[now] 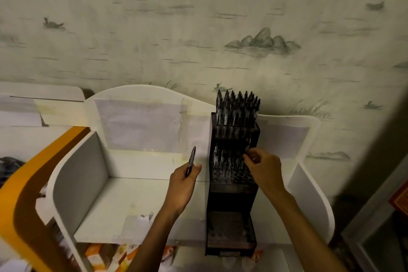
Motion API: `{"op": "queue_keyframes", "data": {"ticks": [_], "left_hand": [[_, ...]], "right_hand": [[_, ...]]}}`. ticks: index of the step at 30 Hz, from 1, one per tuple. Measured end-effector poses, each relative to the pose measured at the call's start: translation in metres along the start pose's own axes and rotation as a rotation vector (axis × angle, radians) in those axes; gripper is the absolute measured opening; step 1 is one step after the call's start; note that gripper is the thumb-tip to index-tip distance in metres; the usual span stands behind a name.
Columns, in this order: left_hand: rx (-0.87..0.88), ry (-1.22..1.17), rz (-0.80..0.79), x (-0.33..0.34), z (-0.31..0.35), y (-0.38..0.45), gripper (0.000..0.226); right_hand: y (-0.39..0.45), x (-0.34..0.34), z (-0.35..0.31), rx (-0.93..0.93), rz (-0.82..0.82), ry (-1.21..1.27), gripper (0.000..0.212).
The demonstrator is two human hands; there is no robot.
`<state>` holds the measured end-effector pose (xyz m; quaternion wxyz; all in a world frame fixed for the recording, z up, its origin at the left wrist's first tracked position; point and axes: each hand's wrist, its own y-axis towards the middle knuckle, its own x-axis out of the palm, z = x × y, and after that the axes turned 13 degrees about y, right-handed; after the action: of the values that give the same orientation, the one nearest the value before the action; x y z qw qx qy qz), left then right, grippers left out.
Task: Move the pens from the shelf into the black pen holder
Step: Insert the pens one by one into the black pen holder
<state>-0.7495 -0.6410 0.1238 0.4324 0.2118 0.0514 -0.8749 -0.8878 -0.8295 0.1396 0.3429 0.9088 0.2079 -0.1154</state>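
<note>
A tall black tiered pen holder [231, 196] stands on the white shelf [132, 201], right of its middle. Its top tier is packed with several dark pens [237, 108] and its middle tier holds several more. The lowest tier looks empty. My left hand [183, 183] grips one dark pen [191, 159] upright, just left of the holder. My right hand [262, 168] is at the middle tier's right side, fingers pinched on a pen [247, 150] there.
The shelf has curved white side walls [81, 174] and a back panel with taped paper [141, 123]. An orange-edged unit [26, 183] stands to the left. Boxes [97, 256] sit below the shelf. Patterned wallpaper lies behind.
</note>
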Motion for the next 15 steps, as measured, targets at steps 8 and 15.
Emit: {"op": "queue_keyframes", "data": {"ticks": [8, 15], "left_hand": [[-0.036, -0.020, -0.036, 0.0027, -0.0010, 0.0011, 0.038], [-0.011, -0.023, -0.086, 0.0052, 0.0030, -0.0024, 0.034]], "right_hand": [[-0.0020, -0.0002, 0.0011, 0.048, 0.000, -0.100, 0.012], [-0.0068, 0.0039, 0.0087, 0.137, -0.136, -0.166, 0.013]]}}
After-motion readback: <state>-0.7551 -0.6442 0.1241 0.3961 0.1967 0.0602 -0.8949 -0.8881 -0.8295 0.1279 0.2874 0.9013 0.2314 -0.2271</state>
